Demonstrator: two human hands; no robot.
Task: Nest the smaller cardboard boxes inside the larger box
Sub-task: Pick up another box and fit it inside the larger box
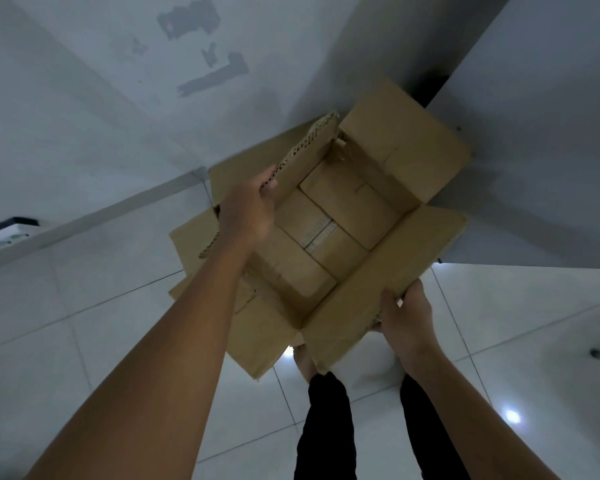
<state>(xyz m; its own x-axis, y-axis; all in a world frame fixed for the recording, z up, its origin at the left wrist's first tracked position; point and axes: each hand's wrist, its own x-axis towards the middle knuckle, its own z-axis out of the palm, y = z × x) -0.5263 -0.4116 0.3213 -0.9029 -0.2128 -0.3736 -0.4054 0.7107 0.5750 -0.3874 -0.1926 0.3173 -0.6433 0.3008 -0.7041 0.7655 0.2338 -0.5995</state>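
Already the smaller boxes (329,233) are sitting snug inside the larger box (357,306) above the tiled floor (84,341); left hand (248,211) is pinching a side flap (305,157), right hand (407,320) is gripping the near flap (378,282). Nesting is looking nearly finished, flaps remaining open.

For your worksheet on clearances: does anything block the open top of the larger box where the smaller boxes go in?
No. The larger box has its flaps folded outward; the left hand holds one flap, the right hand another. Smaller boxes already lie inside.
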